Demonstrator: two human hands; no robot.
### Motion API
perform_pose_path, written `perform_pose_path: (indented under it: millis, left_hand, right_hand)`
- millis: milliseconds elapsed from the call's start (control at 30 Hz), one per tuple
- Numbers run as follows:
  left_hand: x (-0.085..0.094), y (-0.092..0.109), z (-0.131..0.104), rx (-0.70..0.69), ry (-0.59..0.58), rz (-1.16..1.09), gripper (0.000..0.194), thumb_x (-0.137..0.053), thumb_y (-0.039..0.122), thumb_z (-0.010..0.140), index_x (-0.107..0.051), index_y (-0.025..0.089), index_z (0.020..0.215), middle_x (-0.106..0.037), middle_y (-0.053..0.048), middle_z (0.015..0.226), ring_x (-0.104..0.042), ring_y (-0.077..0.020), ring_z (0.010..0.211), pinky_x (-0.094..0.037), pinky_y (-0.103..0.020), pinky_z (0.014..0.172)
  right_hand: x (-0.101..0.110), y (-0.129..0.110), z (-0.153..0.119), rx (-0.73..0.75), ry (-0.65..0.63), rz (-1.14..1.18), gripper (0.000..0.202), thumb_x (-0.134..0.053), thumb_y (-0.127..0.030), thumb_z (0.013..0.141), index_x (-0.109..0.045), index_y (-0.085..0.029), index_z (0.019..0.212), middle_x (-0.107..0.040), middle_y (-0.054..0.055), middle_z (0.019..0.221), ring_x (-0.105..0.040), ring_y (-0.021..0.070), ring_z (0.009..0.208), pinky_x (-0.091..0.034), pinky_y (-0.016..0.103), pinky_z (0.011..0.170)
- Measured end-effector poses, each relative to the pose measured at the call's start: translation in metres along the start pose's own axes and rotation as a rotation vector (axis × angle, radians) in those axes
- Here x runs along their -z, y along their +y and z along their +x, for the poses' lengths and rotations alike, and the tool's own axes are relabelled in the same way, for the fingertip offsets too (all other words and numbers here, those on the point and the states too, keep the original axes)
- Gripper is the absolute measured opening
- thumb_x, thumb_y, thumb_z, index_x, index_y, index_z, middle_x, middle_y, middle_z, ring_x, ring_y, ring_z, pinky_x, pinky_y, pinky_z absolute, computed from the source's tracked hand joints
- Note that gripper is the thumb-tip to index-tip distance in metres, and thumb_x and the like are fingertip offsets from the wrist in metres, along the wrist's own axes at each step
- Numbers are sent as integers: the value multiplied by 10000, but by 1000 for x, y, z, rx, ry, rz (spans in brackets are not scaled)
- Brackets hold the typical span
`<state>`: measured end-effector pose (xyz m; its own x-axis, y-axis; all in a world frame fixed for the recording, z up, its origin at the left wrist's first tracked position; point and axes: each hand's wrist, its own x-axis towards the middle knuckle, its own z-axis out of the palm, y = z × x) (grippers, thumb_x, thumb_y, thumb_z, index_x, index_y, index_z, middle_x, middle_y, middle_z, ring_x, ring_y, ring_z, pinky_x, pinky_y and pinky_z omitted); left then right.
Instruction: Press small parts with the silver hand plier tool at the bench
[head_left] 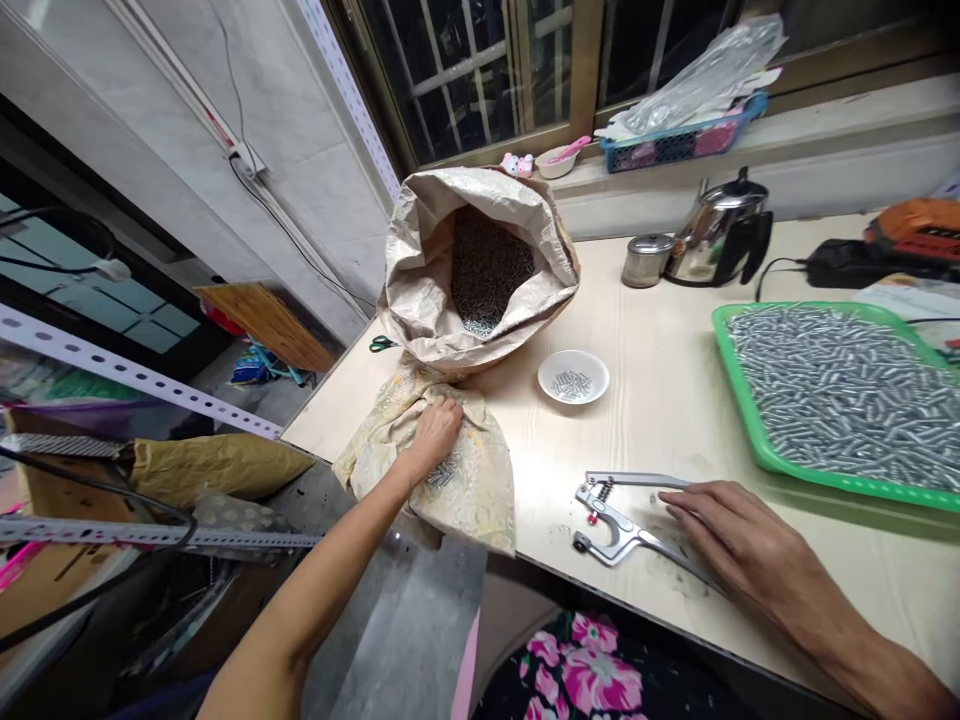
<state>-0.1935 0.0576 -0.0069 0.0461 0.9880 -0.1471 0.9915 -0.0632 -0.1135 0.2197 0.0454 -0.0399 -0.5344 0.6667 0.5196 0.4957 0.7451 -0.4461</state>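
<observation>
My left hand (435,430) reaches out to the patterned cloth (450,470) that lies at the near left edge of the table (660,440), part of it hanging over the edge. The fingers are curled down into the fabric, pressing on it, and a small cluster of metal pieces (442,474) lies on the cloth just below my palm. Whether I actually grip any of them I cannot tell.

My right hand (739,540) lies flat on the table, fingers loosely spread, resting on the long handles of the hand press pliers (622,515). The plier head with its spring points left, away from my fingers. The hand covers the handles rather than closing around them.

Just behind the cloth stands a big paper sack (480,270), its mouth rolled down and open, filled with small dark metal parts, a few shinier ones showing at the near side. Right of the sack, well apart from both hands, sits a small white bowl (574,377) with a little heap of short silver pins in its bottom. Farther right is a green tray (840,400) loaded almost to its rim with the same silver pins.

At the back of the table stand a steel kettle (720,235) and, touching or just beside it, a small lidded steel tin (646,260). On the windowsill a blue basket (682,140) holds clear plastic bags. Green-handled scissors (382,344) lie left of the sack.
</observation>
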Motion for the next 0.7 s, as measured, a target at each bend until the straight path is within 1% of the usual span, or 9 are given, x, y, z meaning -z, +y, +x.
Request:
perform_pose_path:
  millis: [133,267,300,367,433,467,533,600,700]
  left_hand:
    - [3,-2,2,-26,-19,0,280,-377,118,915,-656,143,918,-620,-157,971,-515,-290,982,-405,-389,837]
    - [1,-9,-2,-40,9,-63,292,-387,133,904,-672,156,842,-627,-146,913,-529,-278,963,-416,-375,848]
    - [1,-11,-4,-30,31,-85,294,-392,140,899,-678,157,836,-632,-145,906,-534,-276,957,-420,-374,854]
    - [1,-11,-8,-1,111,-143,278,-420,169,886,-696,157,855,-649,-144,918,-547,-279,961,-425,-384,879]
    - [3,-3,-14,42,196,-266,237,-484,230,867,-712,170,881,-680,-126,925,-568,-279,964,-431,-391,898]
    - [4,5,-18,76,225,-361,214,-525,264,849,-719,181,879,-697,-111,925,-585,-273,951,-437,-388,898]
    - [8,30,-28,175,239,-614,186,-608,331,798,-732,200,845,-724,-77,894,-621,-248,868,-462,-365,854]
    - [10,65,-41,266,170,-908,208,-684,382,731,-745,201,811,-730,-53,811,-627,-210,735,-481,-327,754]
    - [10,118,-55,316,9,-1256,272,-739,416,674,-759,180,807,-707,-37,716,-580,-158,612,-455,-274,622]
  right_hand:
    - [0,-1,-4,-11,-21,5,212,-480,-322,982,-658,-238,1060,-674,50,964,-634,204,902,-501,364,815]
    - [3,-5,-2,-33,-46,-26,223,-455,-307,996,-655,-224,1053,-673,64,949,-631,215,885,-490,378,800]
    - [4,-7,-1,-51,-67,-31,231,-444,-300,1000,-655,-220,1047,-669,70,949,-627,217,883,-487,381,795]
    - [6,-10,1,-80,-133,-31,241,-431,-284,1005,-653,-205,1056,-659,81,965,-609,220,901,-479,381,795]
    - [7,-10,1,-87,-212,-25,244,-443,-289,1004,-643,-192,1103,-645,88,989,-584,221,925,-467,375,792]
    - [6,-10,0,-83,-265,-27,246,-465,-312,998,-638,-192,1125,-637,89,997,-570,223,931,-459,375,791]
    - [3,-10,-4,-68,-352,-41,268,-530,-372,969,-630,-196,1145,-622,85,1001,-546,230,928,-441,378,786]
    - [-2,-12,-9,-66,-397,-65,287,-572,-392,945,-626,-193,1144,-608,83,994,-527,235,918,-425,381,780]
    - [-9,-16,-15,-86,-375,-89,225,-524,-320,972,-623,-178,1117,-593,85,968,-510,228,899,-405,364,756]
